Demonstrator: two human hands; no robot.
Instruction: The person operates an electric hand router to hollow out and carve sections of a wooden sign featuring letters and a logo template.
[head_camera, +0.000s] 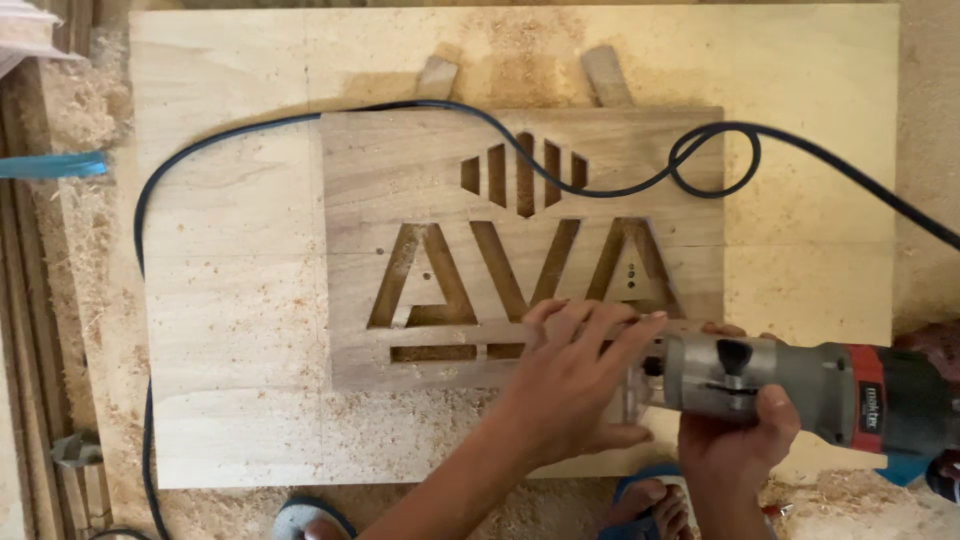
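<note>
Router (790, 385), grey metal, on wood stencil (400, 190).

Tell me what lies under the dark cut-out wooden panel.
The dark cut-out panel lies on a larger pale plywood sheet, which shows through its openings. The left hand covers the lower right part.

Matt wooden template (400, 200), dusty plywood board (230, 330), metal-bodied router (740, 385).

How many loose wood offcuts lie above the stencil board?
2 wood offcuts: one above the stencil board's top edge left of centre, one right of centre. Sawdust may hide more.
</note>
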